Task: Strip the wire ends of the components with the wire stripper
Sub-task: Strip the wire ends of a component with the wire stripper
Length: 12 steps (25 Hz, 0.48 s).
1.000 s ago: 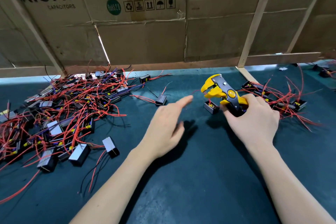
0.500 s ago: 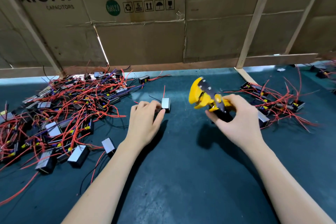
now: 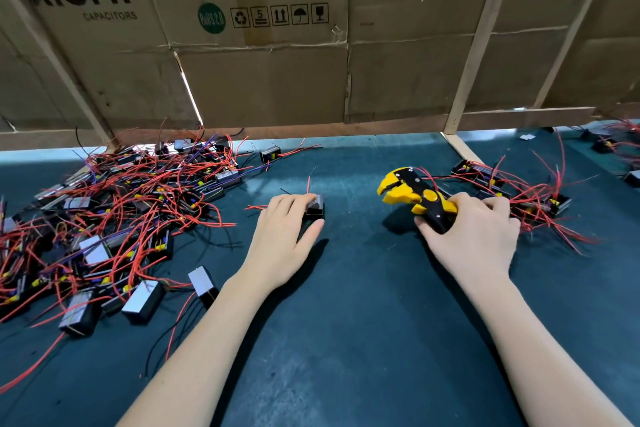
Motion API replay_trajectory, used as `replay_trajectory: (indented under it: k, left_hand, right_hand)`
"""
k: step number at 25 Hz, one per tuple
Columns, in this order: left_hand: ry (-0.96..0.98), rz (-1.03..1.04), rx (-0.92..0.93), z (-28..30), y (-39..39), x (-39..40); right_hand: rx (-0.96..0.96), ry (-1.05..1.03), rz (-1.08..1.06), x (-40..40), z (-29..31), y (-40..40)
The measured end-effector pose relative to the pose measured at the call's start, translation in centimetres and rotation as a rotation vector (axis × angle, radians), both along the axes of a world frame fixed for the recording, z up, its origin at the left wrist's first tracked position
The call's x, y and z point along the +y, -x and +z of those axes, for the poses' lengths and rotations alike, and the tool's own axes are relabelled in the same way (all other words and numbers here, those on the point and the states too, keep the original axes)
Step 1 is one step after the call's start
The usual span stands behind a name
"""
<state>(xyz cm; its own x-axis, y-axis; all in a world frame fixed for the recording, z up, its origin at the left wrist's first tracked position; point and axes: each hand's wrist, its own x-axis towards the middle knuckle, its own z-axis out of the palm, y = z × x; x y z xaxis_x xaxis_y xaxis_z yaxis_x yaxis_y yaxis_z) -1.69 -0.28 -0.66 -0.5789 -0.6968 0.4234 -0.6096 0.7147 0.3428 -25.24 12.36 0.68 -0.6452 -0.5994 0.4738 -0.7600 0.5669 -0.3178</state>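
While spread across a dark teal bench (image 3: 346, 340) with a scuffed, matte surface: at far left, heaped pile of components (image 3: 114, 218), small boxy black bodies with dull silver faces, tangled in thin red wires. Just right of the heap, left hand (image 3: 284, 243) lying palm down on the bench, fingers curled over and thumb pressed beside a single component (image 3: 316, 207), a small dark block with a stiff red wire (image 3: 309, 184) rising upright behind it. Further right, well apart, right hand (image 3: 474, 236) wrapped round the black handles of the wire stripper (image 3: 415, 199), glossy yellow-and-black plastic, beak-shaped head gaping and pointed left, round yellow knob at its pivot, head raised above the bench surface. Behind and right of that hand, smaller cluster of components (image 3: 519, 191) with red wires splaying outward. Along the back, creased brown cardboard wall (image 3: 263, 80), printed with black lettering and handling symbols, braced by pale wooden slats (image 3: 474, 52).
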Motion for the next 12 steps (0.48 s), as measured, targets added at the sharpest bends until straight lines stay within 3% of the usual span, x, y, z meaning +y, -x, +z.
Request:
replay_trajectory:
  k: [2, 6, 9, 12]
  left_hand:
    - [-0.041, 0.0, -0.034, -0.2, 0.3, 0.0]
    - [-0.144, 0.018, -0.032, -0.2, 0.3, -0.5]
    - [-0.183, 0.119, 0.187, 0.4, 0.0, -0.3]
    - [-0.16, 0.18, 0.133, 0.5, 0.1, 0.2]
  right_hand:
    - [-0.047, 0.135, 0.06, -0.1, 0.4, -0.4]
    - [-0.17, 0.411, 0.403, -0.3, 1.1, -2.8]
    - [-0.278, 0.362, 0.638, -0.2, 0.8, -4.6]
    - [-0.366, 0.234, 0.692, -0.2, 0.3, -5.3]
